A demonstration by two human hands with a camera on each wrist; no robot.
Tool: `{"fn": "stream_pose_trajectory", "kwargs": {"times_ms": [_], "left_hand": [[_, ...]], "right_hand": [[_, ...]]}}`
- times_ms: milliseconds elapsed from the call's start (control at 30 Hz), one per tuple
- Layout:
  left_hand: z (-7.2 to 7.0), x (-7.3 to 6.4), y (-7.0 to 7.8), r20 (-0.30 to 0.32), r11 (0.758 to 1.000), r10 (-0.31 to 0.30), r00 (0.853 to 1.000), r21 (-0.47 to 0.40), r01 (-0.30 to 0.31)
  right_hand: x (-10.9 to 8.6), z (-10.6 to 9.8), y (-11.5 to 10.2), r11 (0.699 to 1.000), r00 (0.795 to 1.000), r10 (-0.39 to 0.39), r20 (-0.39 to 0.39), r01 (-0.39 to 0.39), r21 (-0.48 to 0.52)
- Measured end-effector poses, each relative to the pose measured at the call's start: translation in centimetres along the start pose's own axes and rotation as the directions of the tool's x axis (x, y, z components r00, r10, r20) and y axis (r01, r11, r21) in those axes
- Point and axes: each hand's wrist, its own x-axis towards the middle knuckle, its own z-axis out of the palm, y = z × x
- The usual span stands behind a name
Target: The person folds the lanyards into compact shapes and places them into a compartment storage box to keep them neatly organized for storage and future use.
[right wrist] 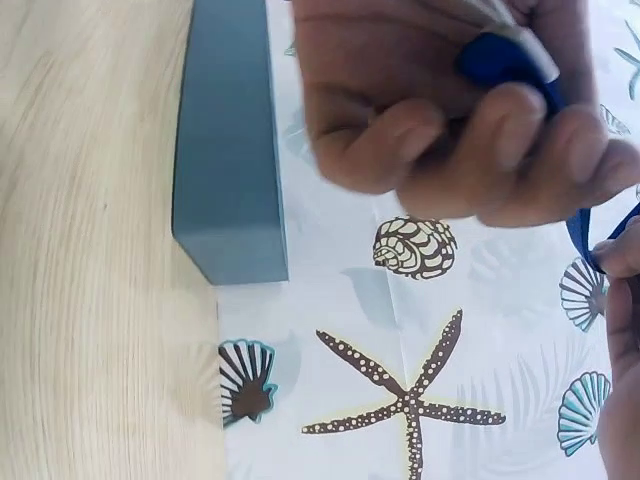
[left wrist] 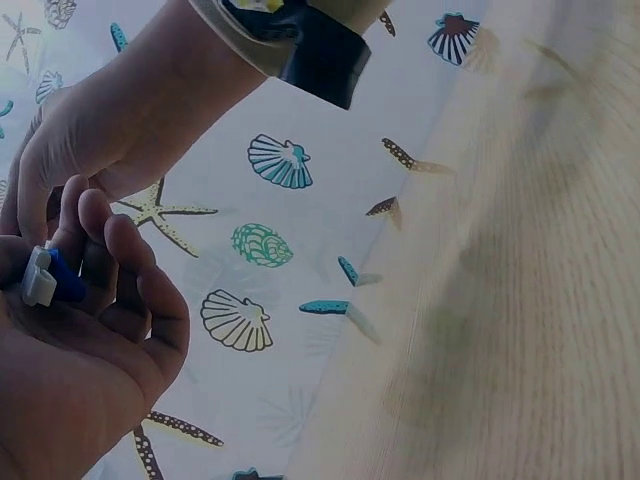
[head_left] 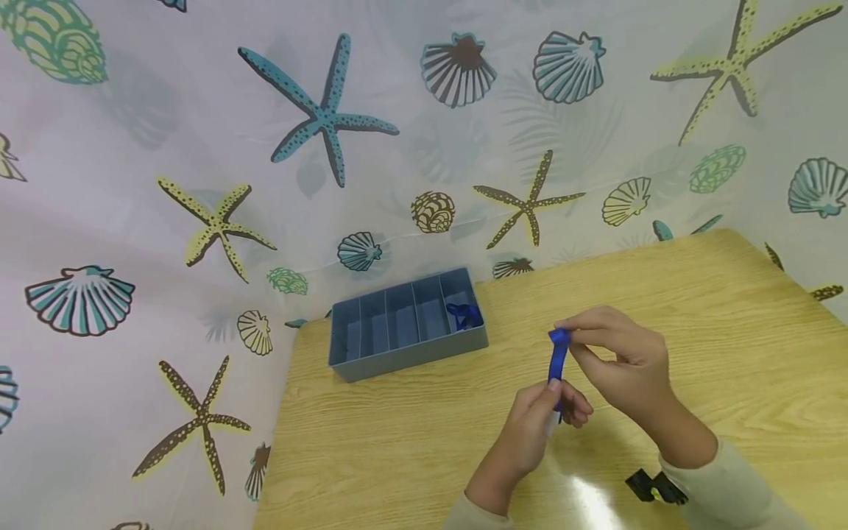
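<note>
A narrow blue strap (head_left: 558,359) stretches upright between both hands over the table, its upper end folded over. My left hand (head_left: 530,425) pinches its lower part between thumb and fingers. Above it, my right hand (head_left: 623,359) pinches the folded end with thumb and fingertips. A white plastic clip (left wrist: 40,278) on the strap lies against the left hand's fingers in the left wrist view. In the right wrist view, the strap (right wrist: 582,238) runs from the left hand's curled fingers (right wrist: 510,125) to the right hand (right wrist: 622,300) at the frame's edge.
A grey-blue box (head_left: 407,361) with several compartments stands at the table's back left; more blue strap (head_left: 464,315) lies in its rightmost compartment. The wooden table (head_left: 371,449) meets a shell-patterned cloth (head_left: 397,162) behind. A black object (head_left: 652,487) shows beside the right sleeve.
</note>
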Motion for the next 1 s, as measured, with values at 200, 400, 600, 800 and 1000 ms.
{"fn": "stream_pose_trajectory", "kwargs": {"times_ms": [200,400,600,800,1000], "left_hand": [[-0.28,-0.13,0.23,0.049,0.999,-0.021,0.999,-0.040,0.023],[-0.35,-0.17,0.33,0.071,0.996,-0.038,0.997,-0.076,0.043],[-0.27,-0.28,0.57,0.072,0.997,-0.038,0.997,-0.070,0.043],[-0.27,-0.38,0.56,0.119,0.999,0.005,0.993,-0.049,0.001],[-0.39,-0.34,0.22,0.115,0.992,0.120,0.986,-0.054,-0.115]], "right_hand": [[0.41,0.16,-0.75,0.961,0.980,-0.196,0.018,0.196,-0.195],[0.27,-0.10,-1.03,0.947,0.970,-0.239,0.040,0.242,-0.211],[-0.01,-0.21,-1.00,0.940,0.969,-0.240,0.058,0.247,-0.235],[-0.25,-0.04,-0.97,0.942,0.971,-0.237,0.025,0.235,-0.241],[-0.44,0.15,-0.75,0.942,0.967,-0.255,0.005,0.250,-0.224]]}}
